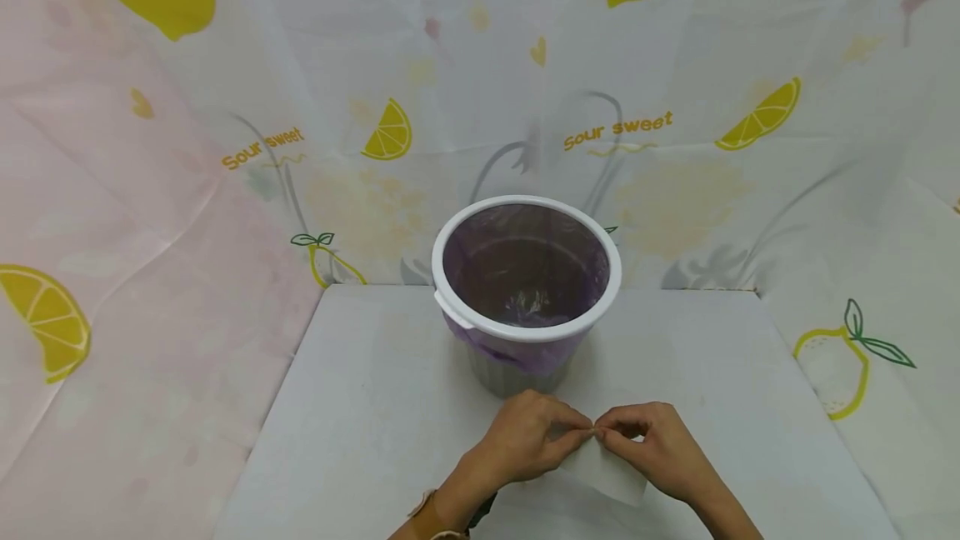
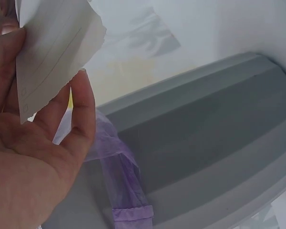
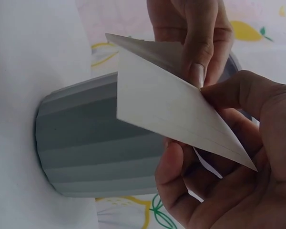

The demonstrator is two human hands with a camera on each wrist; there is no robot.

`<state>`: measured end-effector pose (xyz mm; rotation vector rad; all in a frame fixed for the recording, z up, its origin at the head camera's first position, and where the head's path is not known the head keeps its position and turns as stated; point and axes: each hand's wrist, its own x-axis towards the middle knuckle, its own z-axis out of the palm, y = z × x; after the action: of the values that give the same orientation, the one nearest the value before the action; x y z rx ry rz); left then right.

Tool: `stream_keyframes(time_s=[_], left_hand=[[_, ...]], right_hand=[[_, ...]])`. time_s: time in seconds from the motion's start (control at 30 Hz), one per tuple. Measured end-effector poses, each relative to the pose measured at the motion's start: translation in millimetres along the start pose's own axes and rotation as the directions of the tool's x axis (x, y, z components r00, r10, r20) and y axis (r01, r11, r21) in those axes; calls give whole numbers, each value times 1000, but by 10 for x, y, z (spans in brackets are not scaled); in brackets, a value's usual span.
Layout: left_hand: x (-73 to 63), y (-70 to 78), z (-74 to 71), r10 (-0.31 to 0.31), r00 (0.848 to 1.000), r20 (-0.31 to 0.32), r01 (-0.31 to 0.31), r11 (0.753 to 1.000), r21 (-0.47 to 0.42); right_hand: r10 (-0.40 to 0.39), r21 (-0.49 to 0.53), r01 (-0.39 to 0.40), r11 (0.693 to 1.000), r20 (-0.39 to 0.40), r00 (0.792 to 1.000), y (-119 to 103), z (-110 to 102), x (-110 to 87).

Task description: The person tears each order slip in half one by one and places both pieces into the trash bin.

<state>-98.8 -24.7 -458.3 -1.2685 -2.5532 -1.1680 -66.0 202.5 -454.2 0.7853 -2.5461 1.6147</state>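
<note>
Both hands meet in front of the bin, fingertips close together. My left hand pinches white paper at its upper edge between thumb and fingers. Beside it, my right hand pinches the same edge. One border of the paper looks ragged and torn in the left wrist view, where thin printed lines and small boxes show. The right wrist view has the paper slanting down from the fingertips, a second flap behind it. Just beyond the hands stands a grey ribbed bin with a white rim.
A purple bag lines the bin and hangs over its outside below the rim. The bin stands on a white table. Lemon-printed cloth walls the back and both sides. A brown band circles the left wrist.
</note>
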Motion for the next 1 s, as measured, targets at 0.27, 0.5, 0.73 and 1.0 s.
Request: stream_keyframes(time_s=[0.27,0.5,0.73,1.0], left_hand=[[1,-4,-1,34,999,-4,-34,999,23],[-9,-9,-7,37,999,-12,-37,998,48],[-16,-7,-7,49,998,-35,-48,998,30],[-19,-7,2,61,997,-55,-60,998,27]], right_hand=[[25,27,-25,999,15,1000,3,-9,5],[89,29,-90,996,29,996,-7,2,10],[117,78,-121,990,54,992,-14,-5,6],[129,106,-134,985,57,990,-31,-14,-5]])
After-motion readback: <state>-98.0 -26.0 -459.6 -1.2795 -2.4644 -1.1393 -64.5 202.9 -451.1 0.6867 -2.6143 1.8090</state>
